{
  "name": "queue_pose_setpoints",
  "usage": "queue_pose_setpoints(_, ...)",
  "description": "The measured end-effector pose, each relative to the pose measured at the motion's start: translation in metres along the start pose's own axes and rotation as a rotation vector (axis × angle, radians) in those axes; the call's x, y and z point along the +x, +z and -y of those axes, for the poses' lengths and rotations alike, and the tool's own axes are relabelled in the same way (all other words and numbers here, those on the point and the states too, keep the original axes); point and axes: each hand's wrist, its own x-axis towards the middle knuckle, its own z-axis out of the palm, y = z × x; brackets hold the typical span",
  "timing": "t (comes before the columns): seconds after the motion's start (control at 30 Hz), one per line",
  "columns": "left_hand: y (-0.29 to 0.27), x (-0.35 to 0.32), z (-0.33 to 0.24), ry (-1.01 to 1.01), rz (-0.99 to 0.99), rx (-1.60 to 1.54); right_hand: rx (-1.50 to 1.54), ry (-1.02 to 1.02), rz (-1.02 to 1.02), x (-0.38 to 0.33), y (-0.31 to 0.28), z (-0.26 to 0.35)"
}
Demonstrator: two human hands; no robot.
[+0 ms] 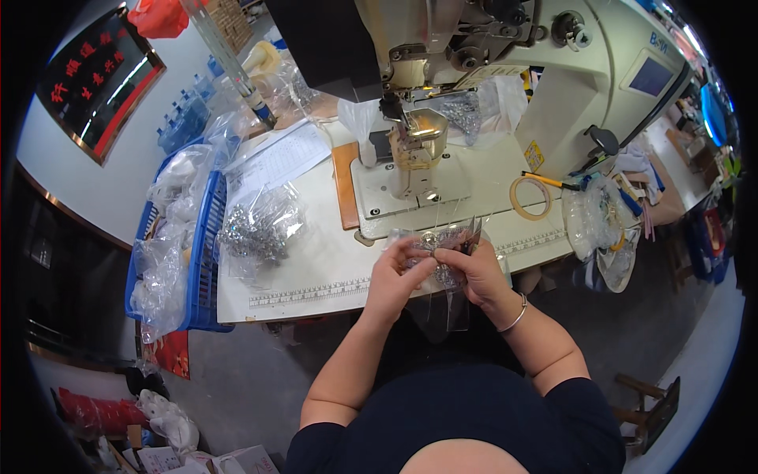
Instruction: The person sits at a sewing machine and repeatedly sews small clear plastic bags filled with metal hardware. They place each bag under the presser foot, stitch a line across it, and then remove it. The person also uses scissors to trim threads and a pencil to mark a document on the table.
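Left hand (392,278) and right hand (480,275) pinch a glittery piece (450,238), fingers (452,257) nearly together, sewing machine (580,87) blocking beyond them, blue basket (207,245) well left.

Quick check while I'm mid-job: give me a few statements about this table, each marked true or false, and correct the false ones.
1. The left hand and right hand both grip a glittery piece. True.
2. A bracelet circles the left wrist. False: the bracelet circles the right one.
3. A tape roll lies on the table. True.
4. The basket is red. False: the basket is blue.
5. A sparkly bundle lies left of both hands. True.
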Motion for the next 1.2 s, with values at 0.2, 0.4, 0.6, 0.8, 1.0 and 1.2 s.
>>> queue_pose_setpoints(0.2, -0.013, 0.004, 0.001, -0.062, 0.173, 0.017, -0.048, -0.007, 0.016, 0.0, -0.004, -0.003)
queue_pose_setpoints(0.4, -0.022, 0.008, 0.002, -0.061, 0.242, 0.126, -0.112, 0.057, 0.036, -0.001, -0.007, -0.002)
queue_pose_setpoints(0.6, -0.024, 0.007, 0.008, -0.042, 0.203, 0.131, -0.066, 0.126, 0.039, -0.003, -0.009, -0.009)
queue_pose_setpoints(0.8, -0.019, 0.007, 0.006, -0.043, 0.069, 0.001, 0.055, 0.15, 0.002, -0.002, -0.02, -0.001)
queue_pose_setpoints(1.0, -0.024, 0.008, -0.003, 0.012, 0.13, 0.178, -0.93, -0.996, -0.273, 0.005, -0.052, 0.039)
queue_pose_setpoints(1.2, -0.012, 0.007, -0.019, 0.064, 0.266, 0.43, -1.304, -1.013, 0.428, 0.012, -0.017, 0.076)
